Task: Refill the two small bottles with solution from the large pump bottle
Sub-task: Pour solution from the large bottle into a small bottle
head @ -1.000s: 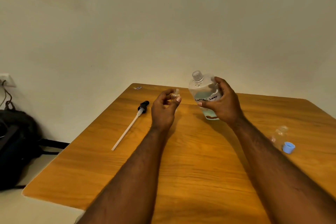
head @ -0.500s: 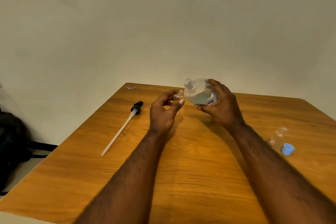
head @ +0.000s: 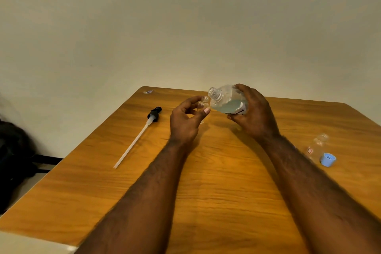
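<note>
Pinches small bottle [head: 203,105] upright in left hand [head: 185,123] fingers; clamps right hand [head: 255,113] fingers round large bottle [head: 226,101], tilted left, neck just beside small bottle's mouth.

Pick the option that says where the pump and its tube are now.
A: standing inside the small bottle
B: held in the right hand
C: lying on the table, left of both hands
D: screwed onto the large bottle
C: the pump lies flat on the table left of the left hand, which pinches a small bottle; the right hand grips the large bottle, neck bare.
</note>
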